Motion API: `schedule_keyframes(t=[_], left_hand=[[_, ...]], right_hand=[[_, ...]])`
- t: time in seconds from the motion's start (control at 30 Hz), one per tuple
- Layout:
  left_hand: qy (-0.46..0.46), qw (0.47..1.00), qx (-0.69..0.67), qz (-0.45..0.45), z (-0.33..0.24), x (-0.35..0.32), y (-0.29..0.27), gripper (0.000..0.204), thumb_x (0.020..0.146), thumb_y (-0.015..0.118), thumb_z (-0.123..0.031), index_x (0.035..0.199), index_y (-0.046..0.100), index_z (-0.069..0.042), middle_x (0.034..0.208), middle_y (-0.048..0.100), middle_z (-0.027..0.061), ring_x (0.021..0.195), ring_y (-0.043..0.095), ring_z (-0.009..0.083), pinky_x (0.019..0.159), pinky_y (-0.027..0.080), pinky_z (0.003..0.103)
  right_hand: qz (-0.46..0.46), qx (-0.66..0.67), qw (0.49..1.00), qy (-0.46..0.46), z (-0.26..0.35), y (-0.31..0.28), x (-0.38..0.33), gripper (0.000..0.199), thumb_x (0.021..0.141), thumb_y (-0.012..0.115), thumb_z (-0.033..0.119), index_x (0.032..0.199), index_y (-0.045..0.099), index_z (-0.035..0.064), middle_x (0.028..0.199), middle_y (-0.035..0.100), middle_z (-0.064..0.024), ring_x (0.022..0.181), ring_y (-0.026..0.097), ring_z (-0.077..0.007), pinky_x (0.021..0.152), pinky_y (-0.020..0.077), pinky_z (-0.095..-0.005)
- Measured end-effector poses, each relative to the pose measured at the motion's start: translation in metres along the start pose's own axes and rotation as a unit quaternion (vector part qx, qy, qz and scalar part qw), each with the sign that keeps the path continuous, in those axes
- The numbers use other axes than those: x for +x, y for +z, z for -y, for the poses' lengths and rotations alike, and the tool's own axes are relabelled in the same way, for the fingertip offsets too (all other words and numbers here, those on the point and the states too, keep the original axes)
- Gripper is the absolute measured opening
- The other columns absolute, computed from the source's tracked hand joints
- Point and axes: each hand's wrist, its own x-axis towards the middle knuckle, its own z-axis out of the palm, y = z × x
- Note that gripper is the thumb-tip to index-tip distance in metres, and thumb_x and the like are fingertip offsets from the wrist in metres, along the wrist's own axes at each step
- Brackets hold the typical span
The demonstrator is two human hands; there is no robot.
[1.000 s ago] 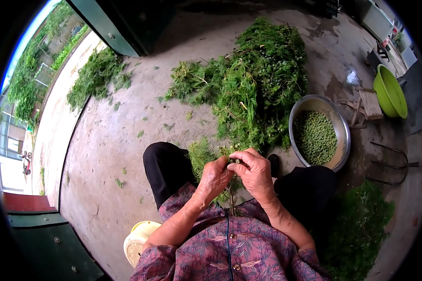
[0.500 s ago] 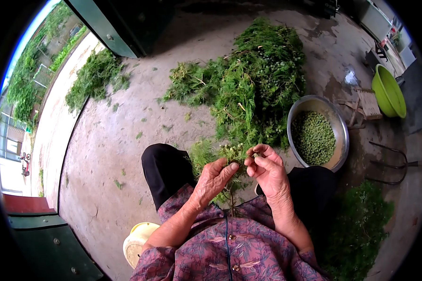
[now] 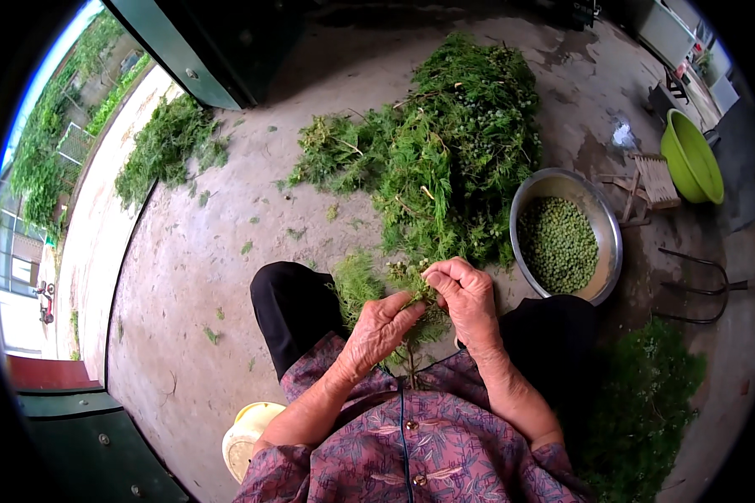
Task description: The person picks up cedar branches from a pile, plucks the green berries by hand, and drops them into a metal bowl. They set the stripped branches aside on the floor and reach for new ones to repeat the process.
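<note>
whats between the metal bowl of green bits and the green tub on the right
In the head view, a small wooden stool stands on the concrete floor between the metal bowl and the green tub; nothing else shows there.

We see soft, even daylight over the concrete floor (image 3: 226,251), with no hard shadows and only a faint sheen on the steel bowl's rim (image 3: 524,189). The upper left glows overexposed. A black fisheye ring frames everything, bending edges strongly; the centre is sharp, the margins softer.
</note>
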Motion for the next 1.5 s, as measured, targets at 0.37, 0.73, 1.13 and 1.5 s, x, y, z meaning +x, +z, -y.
schedule_keyframes(t=[0.37,0.73,1.13,1.5], left_hand=[[-0.023,0.989,-0.145,0.024,0.000,-0.004,-0.011,0.021,0.085,0.055,-0.021,0.083,0.056,0.000,0.060,0.044,-0.0028,0.057,0.037,0.0062,0.051,0.032,0.023],[0.054,0.997,-0.054,0.009,0.008,-0.003,-0.011,0.021,0.084,0.054,-0.020,0.078,0.056,0.000,0.058,0.041,0.0026,0.055,0.038,0.0091,0.050,0.033,0.026],[0.034,0.999,-0.005,-0.008,0.011,-0.001,-0.004,0.016,0.084,0.056,-0.018,0.087,0.058,-0.002,0.056,0.043,0.0027,0.054,0.043,0.0058,0.047,0.035,0.027],[-0.063,0.963,-0.251,-0.068,0.010,0.001,0.002,0.018,0.085,0.060,-0.020,0.091,0.060,-0.003,0.071,0.055,-0.0055,0.061,0.044,0.0024,0.052,0.037,0.019]], right_hand=[[0.069,0.249,0.952,0.165,0.005,-0.009,-0.001,0.023,0.085,0.059,0.018,0.102,0.059,0.0024,0.073,0.056,0.0024,0.054,0.047,-0.0033,0.045,0.0346,-0.0158],[-0.031,0.240,0.966,0.089,0.007,-0.008,-0.003,0.012,0.083,0.057,0.006,0.094,0.055,0.0006,0.067,0.054,-0.0006,0.051,0.044,-0.0053,0.045,0.0344,-0.0168],[0.112,-0.108,0.988,-0.027,0.015,0.000,-0.009,0.020,0.082,0.056,0.004,0.100,0.059,-0.0018,0.085,0.055,0.0006,0.062,0.051,-0.0055,0.057,0.0426,-0.0172],[0.050,0.139,0.984,0.097,0.010,0.000,-0.022,0.013,0.084,0.056,0.006,0.097,0.056,0.0027,0.071,0.056,0.0011,0.061,0.050,-0.0030,0.051,0.0377,-0.0157]])
